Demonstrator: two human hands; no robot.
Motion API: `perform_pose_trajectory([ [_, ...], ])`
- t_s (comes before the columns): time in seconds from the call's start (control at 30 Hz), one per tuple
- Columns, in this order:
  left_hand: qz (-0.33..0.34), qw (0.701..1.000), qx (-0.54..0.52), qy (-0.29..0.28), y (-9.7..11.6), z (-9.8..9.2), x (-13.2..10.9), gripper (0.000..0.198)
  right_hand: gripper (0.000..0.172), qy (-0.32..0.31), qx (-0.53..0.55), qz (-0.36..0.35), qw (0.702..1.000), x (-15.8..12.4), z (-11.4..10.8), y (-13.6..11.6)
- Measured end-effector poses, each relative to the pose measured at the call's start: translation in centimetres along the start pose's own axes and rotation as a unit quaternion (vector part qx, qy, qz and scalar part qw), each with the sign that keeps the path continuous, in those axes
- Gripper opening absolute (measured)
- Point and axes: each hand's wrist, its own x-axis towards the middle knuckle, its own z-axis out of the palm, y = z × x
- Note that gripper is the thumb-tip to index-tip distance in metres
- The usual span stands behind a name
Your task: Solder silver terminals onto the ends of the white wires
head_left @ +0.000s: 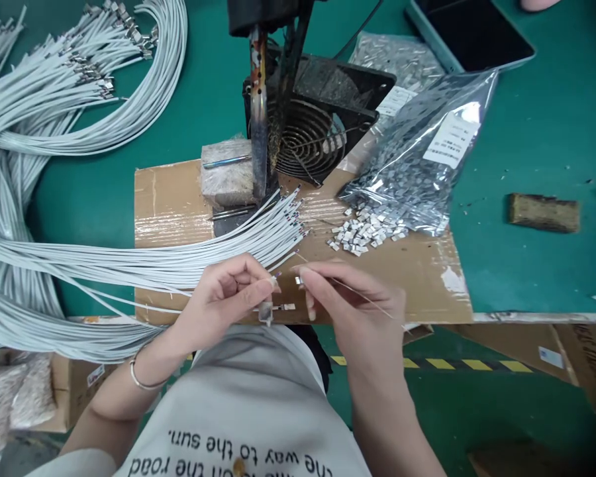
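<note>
My left hand (231, 291) is pinched on the end of a white cable, just in front of the cable bundle (193, 258). A greyish wrapping shows around one of its fingertips. Close by on the right, my right hand (352, 295) pinches a small silvery connector (298, 281) between thumb and finger. A thin wire (367, 299), perhaps solder, runs across that hand. The two hands are a small gap apart over the front edge of the cardboard sheet (422, 281). Below the left fingertips lies a cable with a metal connector (289, 307) on its end.
Loose metal connectors (362, 232) spill from a plastic bag (402, 159). A soldering-iron-like tool on a stand (259, 119) points down beside a black fan (308, 132). Finished-looking cables (153, 99), a phone (477, 33) and a worn block (545, 212) lie on the green table.
</note>
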Motion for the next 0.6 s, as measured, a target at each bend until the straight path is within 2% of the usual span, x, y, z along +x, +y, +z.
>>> perform_pose_trajectory([
  [0.2,0.015,0.998,-0.055,0.013,0.23,0.19,-0.08,0.023,0.024,-0.059,0.003,-0.008,0.998,-0.44,0.93,-0.62],
  [0.6,0.026,0.999,-0.033,0.03,0.04,0.5,0.31,0.022,0.026,-0.051,-0.055,-0.05,0.996,-0.81,1.05,-1.05],
])
